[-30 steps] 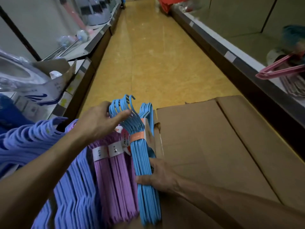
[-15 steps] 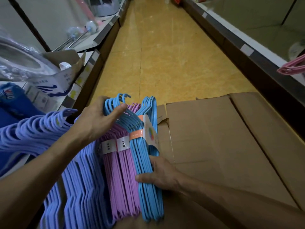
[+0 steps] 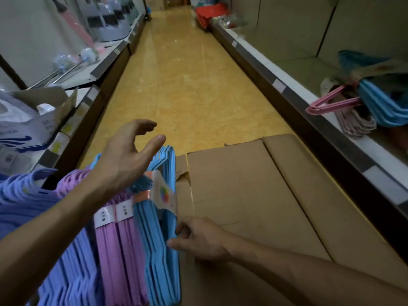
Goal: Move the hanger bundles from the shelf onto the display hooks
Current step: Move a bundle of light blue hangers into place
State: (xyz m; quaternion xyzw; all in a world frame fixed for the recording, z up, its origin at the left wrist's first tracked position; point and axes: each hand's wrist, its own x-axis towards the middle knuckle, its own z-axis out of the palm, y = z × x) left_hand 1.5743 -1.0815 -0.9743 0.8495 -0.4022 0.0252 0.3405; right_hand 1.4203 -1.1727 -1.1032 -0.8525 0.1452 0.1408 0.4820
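A bundle of light blue hangers [image 3: 162,244] stands on edge in the lower centre of the frame, wedged between a bundle of lilac hangers [image 3: 120,257] on its left and a large closed cardboard box [image 3: 254,195] on its right. The right hand [image 3: 203,238], at lower centre, pinches the bundle's right edge between thumb and curled fingers, probably to steady it and keep it from tipping. The left hand [image 3: 130,155] hovers above the hook ends at centre left, fingers spread and slightly bent, holding nothing; it looks poised to take hold of the hooks for a lift.

The blue bundle is a tight stack of thin plastic hangers, bound near the top by an orange band and a clear card label [image 3: 164,195] printed with a small colour wheel (the text is too blurred to read). The lilac bundles wear white paper bands.

Further left lies a loose mass of periwinkle hangers [image 3: 33,195]. At the right edge, pink hangers [image 3: 331,104] and more blue ones hang over a shelf [image 3: 326,107]. A yellow tiled aisle floor [image 3: 187,85] runs up the middle.
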